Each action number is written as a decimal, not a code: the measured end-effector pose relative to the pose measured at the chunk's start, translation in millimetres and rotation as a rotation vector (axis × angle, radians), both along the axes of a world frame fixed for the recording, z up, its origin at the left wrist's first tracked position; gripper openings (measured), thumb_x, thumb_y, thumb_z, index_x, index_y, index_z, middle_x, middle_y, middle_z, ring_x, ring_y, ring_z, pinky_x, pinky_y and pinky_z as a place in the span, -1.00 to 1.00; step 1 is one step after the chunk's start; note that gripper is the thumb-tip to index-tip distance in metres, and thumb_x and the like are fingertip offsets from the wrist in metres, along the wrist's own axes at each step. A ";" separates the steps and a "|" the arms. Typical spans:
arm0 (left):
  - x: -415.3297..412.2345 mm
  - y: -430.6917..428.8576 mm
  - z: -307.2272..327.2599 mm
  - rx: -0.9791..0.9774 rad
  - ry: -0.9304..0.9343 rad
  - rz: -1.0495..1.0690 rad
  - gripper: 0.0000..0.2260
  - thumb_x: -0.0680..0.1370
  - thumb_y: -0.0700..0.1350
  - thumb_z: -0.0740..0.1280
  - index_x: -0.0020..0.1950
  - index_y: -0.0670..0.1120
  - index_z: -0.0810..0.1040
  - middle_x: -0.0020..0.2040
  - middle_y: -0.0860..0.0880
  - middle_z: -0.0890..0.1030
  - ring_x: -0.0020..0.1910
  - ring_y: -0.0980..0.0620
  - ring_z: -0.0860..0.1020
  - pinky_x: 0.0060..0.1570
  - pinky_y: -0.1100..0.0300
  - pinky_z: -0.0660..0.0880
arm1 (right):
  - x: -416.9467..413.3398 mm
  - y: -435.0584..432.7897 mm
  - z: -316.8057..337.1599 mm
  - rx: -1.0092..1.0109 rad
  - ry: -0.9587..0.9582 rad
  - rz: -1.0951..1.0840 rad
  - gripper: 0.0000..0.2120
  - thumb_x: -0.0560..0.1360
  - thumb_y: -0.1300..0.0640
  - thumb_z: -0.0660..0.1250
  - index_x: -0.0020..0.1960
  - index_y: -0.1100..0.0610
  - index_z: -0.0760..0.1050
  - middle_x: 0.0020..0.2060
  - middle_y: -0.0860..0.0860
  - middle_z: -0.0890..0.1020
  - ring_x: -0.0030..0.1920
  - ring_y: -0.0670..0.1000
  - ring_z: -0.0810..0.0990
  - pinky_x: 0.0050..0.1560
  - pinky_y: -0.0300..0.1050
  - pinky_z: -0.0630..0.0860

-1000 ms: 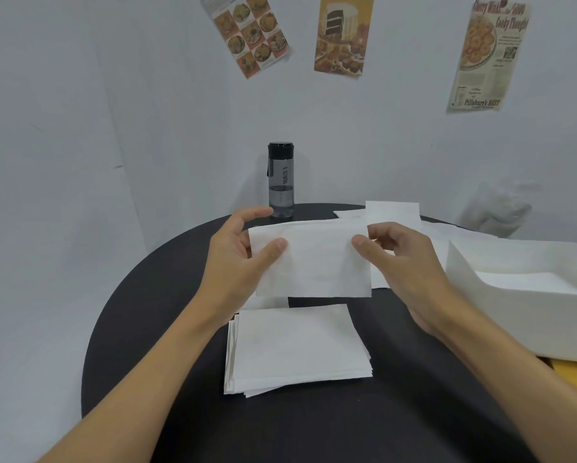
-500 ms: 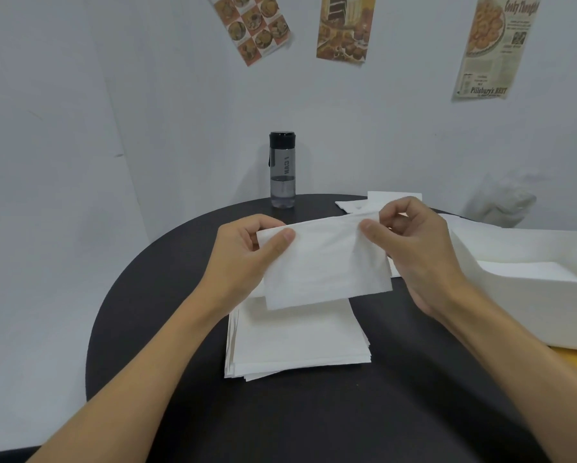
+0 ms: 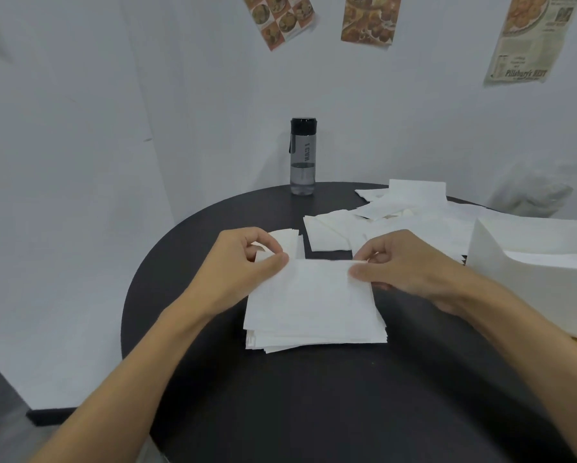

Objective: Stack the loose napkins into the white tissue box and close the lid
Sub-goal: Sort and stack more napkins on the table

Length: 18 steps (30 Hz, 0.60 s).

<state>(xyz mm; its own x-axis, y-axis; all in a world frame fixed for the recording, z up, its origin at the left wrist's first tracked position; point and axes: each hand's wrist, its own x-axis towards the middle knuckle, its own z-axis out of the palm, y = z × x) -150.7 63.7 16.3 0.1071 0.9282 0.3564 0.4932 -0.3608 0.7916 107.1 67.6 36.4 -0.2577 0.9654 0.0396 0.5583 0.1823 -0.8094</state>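
Napkin [image 3: 314, 295] pinched by both hands' fingers [image 3: 275, 264]

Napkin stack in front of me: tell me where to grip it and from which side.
Grip the napkin stack at its left and right edges, left hand and right hand coming in from either side, fingers underneath, thumbs on top. It lies flat on the table as loose sheets, fanned along the near edge, so a one-sided pinch would likely shed layers.

The black table [image 3: 314, 412] stood before me.
It bore a napkin stack [image 3: 314, 315], loose napkins [image 3: 334, 235] beyond, and a water bottle [image 3: 302, 158] at the far edge.
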 end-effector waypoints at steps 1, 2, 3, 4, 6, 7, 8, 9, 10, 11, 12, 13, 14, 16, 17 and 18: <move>-0.5 -0.5 -3.6 0.008 0.034 0.003 -0.93 0.51 -0.09 0.47 -0.15 -0.01 0.62 -0.45 -0.08 0.41 -0.44 0.07 0.28 -0.40 0.29 0.28 | -0.2 1.1 -2.3 0.006 -0.058 0.000 -0.93 0.50 0.16 0.44 -0.09 0.16 0.62 -0.44 -0.04 0.58 -0.45 -0.15 0.47 -0.35 -0.40 0.39; -1.3 -0.5 -6.7 0.020 0.071 0.007 -0.94 0.50 -0.09 0.48 -0.14 0.02 0.63 -0.41 -0.07 0.46 -0.44 0.12 0.29 -0.39 0.33 0.30 | -0.2 1.9 -4.2 0.021 -0.112 0.000 -0.94 0.50 0.14 0.45 -0.07 0.12 0.61 -0.43 -0.06 0.59 -0.44 -0.17 0.48 -0.28 -0.37 0.40; -2.2 0.4 -9.6 0.031 0.111 0.015 -0.93 0.48 -0.08 0.49 -0.13 0.05 0.63 -0.32 -0.05 0.54 -0.42 0.15 0.31 -0.36 0.37 0.32 | 0.2 3.5 -6.3 0.037 -0.153 -0.002 -0.91 0.48 0.11 0.46 -0.05 0.08 0.60 -0.41 -0.07 0.60 -0.41 -0.17 0.48 -0.20 -0.31 0.43; -3.2 1.1 -11.9 0.033 0.151 0.022 -0.92 0.46 -0.06 0.50 -0.12 0.08 0.63 -0.21 0.00 0.60 -0.38 0.16 0.34 -0.32 0.38 0.34 | 0.9 4.7 -7.7 0.048 -0.177 -0.005 -0.87 0.47 0.08 0.48 -0.03 0.04 0.59 -0.38 -0.07 0.60 -0.37 -0.16 0.50 -0.14 -0.24 0.46; -5.2 2.0 -14.9 0.016 0.238 0.013 -0.88 0.45 -0.01 0.51 -0.08 0.14 0.61 -0.09 0.10 0.57 -0.26 0.16 0.40 -0.23 0.36 0.37 | 2.0 6.5 -10.2 0.054 -0.213 -0.001 -0.78 0.42 0.00 0.52 0.01 -0.01 0.57 -0.28 -0.06 0.59 -0.29 -0.12 0.51 -0.10 -0.18 0.48; -5.5 1.8 -16.0 0.003 0.280 0.002 -0.86 0.45 0.02 0.51 -0.06 0.17 0.59 -0.06 0.13 0.53 -0.18 0.16 0.43 -0.19 0.35 0.37 | 1.8 6.6 -11.2 0.049 -0.235 0.012 -0.74 0.41 -0.03 0.53 0.03 -0.02 0.57 -0.25 -0.06 0.57 -0.27 -0.11 0.50 -0.11 -0.19 0.47; -5.9 1.6 -17.5 -0.010 0.313 -0.008 -0.85 0.46 0.05 0.50 -0.04 0.19 0.58 -0.04 0.16 0.51 -0.11 0.17 0.44 -0.15 0.36 0.36 | 1.7 6.1 -12.2 0.039 -0.257 0.029 -0.71 0.40 -0.04 0.54 0.05 -0.03 0.56 -0.23 -0.06 0.55 -0.27 -0.12 0.48 -0.13 -0.21 0.46; -6.3 2.1 -18.9 -0.016 0.334 -0.014 -0.86 0.47 0.06 0.49 -0.03 0.21 0.58 -0.02 0.18 0.49 -0.06 0.18 0.44 -0.13 0.38 0.35 | 1.6 5.9 -13.2 0.028 -0.276 0.048 -0.70 0.40 -0.04 0.55 0.06 -0.02 0.56 -0.22 -0.07 0.54 -0.27 -0.13 0.47 -0.15 -0.24 0.45; -6.8 2.8 -20.0 -0.015 0.333 -0.012 -0.88 0.48 0.07 0.47 -0.04 0.21 0.57 0.00 0.19 0.48 -0.02 0.20 0.45 -0.10 0.40 0.36 | 1.5 5.6 -14.2 0.019 -0.287 0.064 -0.70 0.40 -0.03 0.55 0.06 -0.01 0.56 -0.22 -0.07 0.53 -0.27 -0.13 0.47 -0.18 -0.26 0.44; -7.2 4.3 -20.5 -0.004 0.315 0.002 -0.91 0.51 0.07 0.45 -0.05 0.20 0.57 0.02 0.20 0.49 0.02 0.22 0.45 -0.07 0.40 0.37 | 1.4 5.5 -15.0 0.012 -0.290 0.074 -0.71 0.40 -0.02 0.55 0.05 0.00 0.57 -0.22 -0.07 0.53 -0.28 -0.14 0.46 -0.19 -0.27 0.43; -8.3 6.8 -21.4 0.012 0.295 0.026 -0.96 0.53 0.07 0.41 -0.06 0.20 0.57 0.04 0.20 0.50 0.06 0.21 0.45 0.00 0.38 0.39 | 1.6 5.9 -15.5 0.010 -0.289 0.076 -0.73 0.40 -0.02 0.55 0.04 0.00 0.58 -0.22 -0.06 0.53 -0.28 -0.14 0.46 -0.20 -0.27 0.43; -9.9 9.9 -22.3 0.029 0.283 0.048 -0.98 0.56 0.07 0.37 -0.06 0.18 0.59 0.06 0.21 0.52 0.10 0.20 0.46 0.10 0.29 0.41 | 2.1 6.9 -16.2 0.016 -0.290 0.073 -0.73 0.40 -0.03 0.54 0.03 0.00 0.58 -0.22 -0.06 0.52 -0.28 -0.13 0.45 -0.20 -0.26 0.43; -12.3 14.0 -24.1 0.037 0.280 0.061 -0.92 0.58 0.08 0.31 -0.05 0.17 0.60 0.08 0.21 0.53 0.15 0.18 0.47 0.20 0.18 0.42 | 2.5 7.9 -16.9 0.030 -0.294 0.062 -0.74 0.41 -0.05 0.53 0.02 -0.01 0.58 -0.21 -0.06 0.52 -0.26 -0.12 0.45 -0.18 -0.24 0.43; -17.7 21.4 -27.8 -0.008 0.271 0.046 -0.79 0.65 0.09 0.20 0.01 0.14 0.63 0.12 0.24 0.54 0.22 0.15 0.47 0.31 0.05 0.39 | 1.1 9.4 -18.7 0.083 -0.272 0.034 -0.81 0.46 -0.07 0.48 0.00 -0.04 0.58 -0.17 -0.06 0.55 -0.23 -0.11 0.47 -0.15 -0.23 0.44; -20.0 24.3 -29.6 -0.050 0.264 0.037 -0.74 0.67 0.10 0.15 0.02 0.15 0.63 0.15 0.26 0.53 0.25 0.15 0.46 0.34 0.04 0.37 | -1.6 9.8 -19.2 0.114 -0.223 0.023 -0.87 0.49 -0.06 0.44 -0.02 -0.04 0.59 -0.15 -0.07 0.57 -0.21 -0.12 0.49 -0.13 -0.25 0.44; -22.0 27.0 -31.3 -0.082 0.259 0.033 -0.72 0.68 0.10 0.12 0.03 0.16 0.63 0.16 0.28 0.52 0.27 0.14 0.46 0.35 0.05 0.37 | -5.4 10.3 -19.1 0.135 -0.155 0.013 -0.91 0.52 -0.03 0.41 -0.05 -0.03 0.60 -0.13 -0.08 0.60 -0.18 -0.12 0.50 -0.12 -0.28 0.44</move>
<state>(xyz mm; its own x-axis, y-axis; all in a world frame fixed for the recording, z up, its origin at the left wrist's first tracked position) -172.7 90.7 -15.0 0.1537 0.9575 0.2442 0.6938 -0.2806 0.6633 101.7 77.8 17.3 -0.2830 0.9506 0.1272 0.6711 0.2910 -0.6818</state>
